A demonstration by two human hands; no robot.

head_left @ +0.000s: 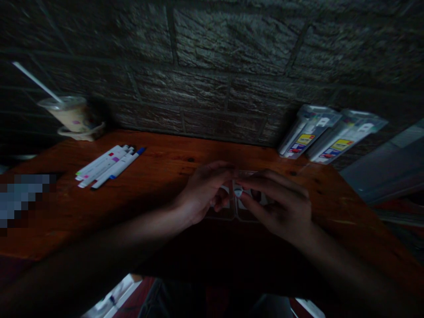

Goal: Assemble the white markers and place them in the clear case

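Note:
Low over the middle of the table, my left hand (207, 187) and my right hand (281, 196) nearly meet, fingertips facing each other. The fingers of my left hand are curled inward; what they hold is too dark to make out. At the thumb tip of my right hand is a small pale spot (238, 191), pinched against the fingers; its kind is unclear. Beneath and between both hands lies a clear, thin-edged plastic piece with two halves (236, 212), partly covered by the fingers. Dark and white patches show through it.
Several white markers (106, 168) lie bundled on the left of the wooden table (165, 152). A drink cup with a straw (71, 115) sits in a holder at the back left. Two clear marker cases (300, 134) stand at the back right, by the stone wall (212, 88).

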